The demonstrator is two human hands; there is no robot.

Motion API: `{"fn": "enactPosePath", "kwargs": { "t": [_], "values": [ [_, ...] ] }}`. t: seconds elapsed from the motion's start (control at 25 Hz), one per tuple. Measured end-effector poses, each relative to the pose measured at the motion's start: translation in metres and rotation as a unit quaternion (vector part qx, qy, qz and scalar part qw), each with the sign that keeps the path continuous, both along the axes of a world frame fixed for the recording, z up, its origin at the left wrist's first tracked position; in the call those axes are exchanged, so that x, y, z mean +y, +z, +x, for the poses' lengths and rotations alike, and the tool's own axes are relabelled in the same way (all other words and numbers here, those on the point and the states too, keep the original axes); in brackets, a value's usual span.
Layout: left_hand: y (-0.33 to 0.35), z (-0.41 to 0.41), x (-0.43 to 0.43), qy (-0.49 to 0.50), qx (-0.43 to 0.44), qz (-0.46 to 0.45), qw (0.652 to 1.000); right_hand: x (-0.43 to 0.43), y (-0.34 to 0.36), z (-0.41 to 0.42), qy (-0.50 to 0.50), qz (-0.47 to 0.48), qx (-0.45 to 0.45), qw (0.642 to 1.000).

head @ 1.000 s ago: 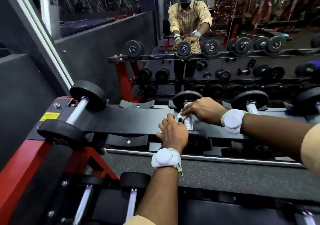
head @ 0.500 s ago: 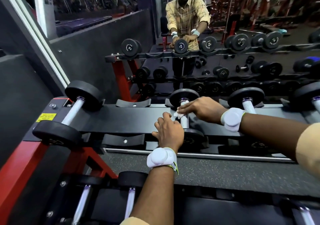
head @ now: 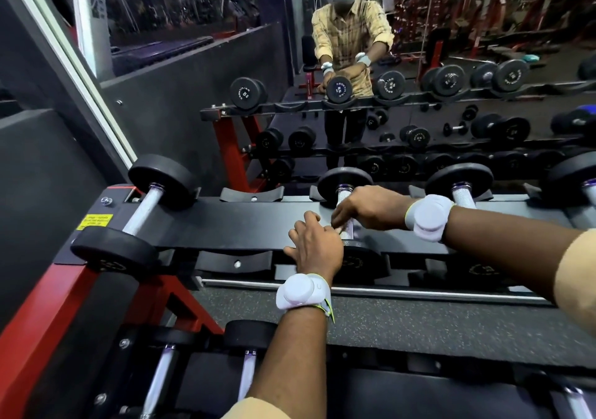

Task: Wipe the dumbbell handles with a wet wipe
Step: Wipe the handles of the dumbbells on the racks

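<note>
Wiping stroke in hand. Nearest, the left hand (head: 314, 247) rests at the near head of the dumbbell (head: 362, 262); its hold cannot be told. Just beyond, the right hand (head: 367, 209) curls round the handle (head: 343, 199), the wet wipe presumably beneath, unseen. Next: slide along the handle, bounded by the far head (head: 345, 179); a bare cradle (head: 253, 195) left of the grip gives room.

The dumbbell heads (head: 345, 182) were black, handles (head: 348, 232) silver with a knurled crosshatch, rack frame (head: 48, 315) red, warning sticker (head: 94, 221) yellow, wrist bands (head: 301, 291) white, mirrored shirt (head: 351, 28) yellow plaid, floor (head: 419, 325) dark grey with pale speckles.
</note>
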State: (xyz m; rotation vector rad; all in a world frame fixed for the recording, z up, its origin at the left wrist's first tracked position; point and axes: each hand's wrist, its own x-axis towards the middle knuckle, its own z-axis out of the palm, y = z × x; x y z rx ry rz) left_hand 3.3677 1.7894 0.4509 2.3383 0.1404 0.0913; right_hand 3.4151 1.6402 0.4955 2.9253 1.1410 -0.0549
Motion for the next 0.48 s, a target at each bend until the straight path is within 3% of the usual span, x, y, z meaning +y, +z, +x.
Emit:
{"fn": "enactPosePath", "kwargs": {
  "t": [0.12,0.24,0.36,0.48],
  "values": [
    [0.002,-0.001,0.000,0.002,-0.005,0.005,1.000,-0.005,0.000,-0.001,0.051,0.009,0.015,0.999],
    [0.000,0.001,0.001,0.000,-0.003,0.006,1.000,-0.008,0.004,-0.004,0.011,0.030,-0.008,0.999],
    [0.000,0.002,0.001,0.001,-0.016,0.017,1.000,-0.009,-0.001,-0.006,0.032,0.042,0.004,0.999],
    [-0.002,0.002,0.002,-0.003,-0.011,0.019,1.000,-0.013,-0.012,-0.014,-0.058,0.166,0.003,0.984]
  ]
}}
